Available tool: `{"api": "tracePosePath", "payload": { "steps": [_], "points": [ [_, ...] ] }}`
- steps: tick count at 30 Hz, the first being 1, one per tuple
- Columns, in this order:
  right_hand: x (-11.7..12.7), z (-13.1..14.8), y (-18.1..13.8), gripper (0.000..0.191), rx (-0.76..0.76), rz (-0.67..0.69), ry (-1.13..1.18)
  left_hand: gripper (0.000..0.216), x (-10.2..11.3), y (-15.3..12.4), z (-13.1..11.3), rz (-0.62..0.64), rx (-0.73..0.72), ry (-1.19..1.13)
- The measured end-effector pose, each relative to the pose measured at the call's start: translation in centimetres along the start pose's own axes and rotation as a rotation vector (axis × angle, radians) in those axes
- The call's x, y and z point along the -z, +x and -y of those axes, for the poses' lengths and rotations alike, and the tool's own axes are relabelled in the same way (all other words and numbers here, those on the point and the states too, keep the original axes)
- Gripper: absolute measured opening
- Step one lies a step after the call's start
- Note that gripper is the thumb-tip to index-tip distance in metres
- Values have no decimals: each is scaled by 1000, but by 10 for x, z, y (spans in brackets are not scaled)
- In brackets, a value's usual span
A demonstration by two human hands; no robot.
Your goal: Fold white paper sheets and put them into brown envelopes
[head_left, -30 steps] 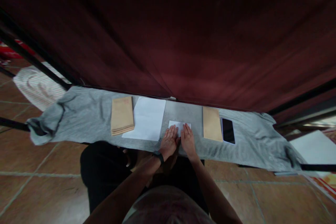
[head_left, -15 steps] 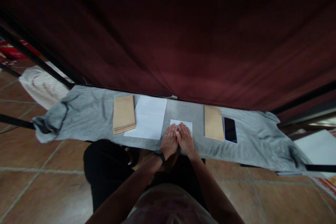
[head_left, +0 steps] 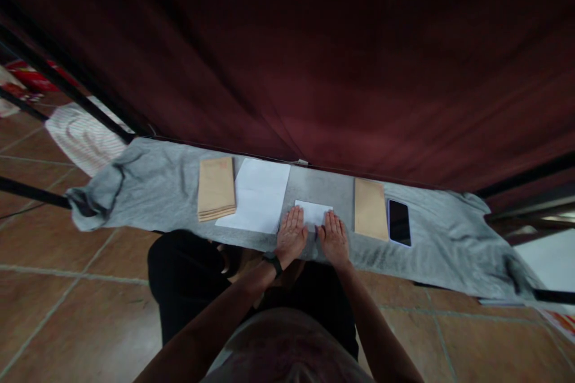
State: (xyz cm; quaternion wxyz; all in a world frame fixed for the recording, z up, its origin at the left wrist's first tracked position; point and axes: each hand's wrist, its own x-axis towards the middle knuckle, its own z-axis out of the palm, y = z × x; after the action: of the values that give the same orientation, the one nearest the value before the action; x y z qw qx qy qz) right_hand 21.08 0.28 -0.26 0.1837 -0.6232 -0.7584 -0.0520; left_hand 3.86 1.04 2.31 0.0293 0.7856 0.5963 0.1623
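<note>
A small folded white paper (head_left: pixel 314 214) lies on the grey cloth in front of me. My left hand (head_left: pixel 291 233) rests flat over its left end, fingers stretched out. Over the right end lies my right hand (head_left: pixel 333 237), also flat with the fingers extended and the thumb out to the side. The middle of the paper shows between the two hands, and its ends are partly hidden under them. Left of my left hand are larger white sheets (head_left: pixel 260 194). To the right of my right hand lies a brown envelope (head_left: pixel 370 209).
A stack of several brown envelopes (head_left: pixel 216 188) sits left of the white sheets. A phone (head_left: pixel 399 222) lies right of the single envelope. The grey cloth (head_left: pixel 153 185) covers a narrow surface, with a dark red curtain (head_left: pixel 287 90) behind and black bars (head_left: pixel 33 191) at the sides.
My hands, side by side over the middle of the small paper before, have moved apart toward its two ends. The view has shifted slightly.
</note>
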Motion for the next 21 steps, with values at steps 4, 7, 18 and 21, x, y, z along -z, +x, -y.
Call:
{"api": "tracePosePath", "payload": {
  "steps": [4,7,18,21],
  "points": [
    [-2,1,0,57,-22,14,-12,57,-5,25,-20,37,-131,-56],
    [-4,0,0,55,-13,4,-21,58,-11,37,-26,77,-162,-67],
    [-6,-1,0,57,7,-22,-31,60,-13,22,10,38,-24,20],
    [-5,0,0,57,3,-24,-29,61,-10,17,13,36,2,29]
  ]
}}
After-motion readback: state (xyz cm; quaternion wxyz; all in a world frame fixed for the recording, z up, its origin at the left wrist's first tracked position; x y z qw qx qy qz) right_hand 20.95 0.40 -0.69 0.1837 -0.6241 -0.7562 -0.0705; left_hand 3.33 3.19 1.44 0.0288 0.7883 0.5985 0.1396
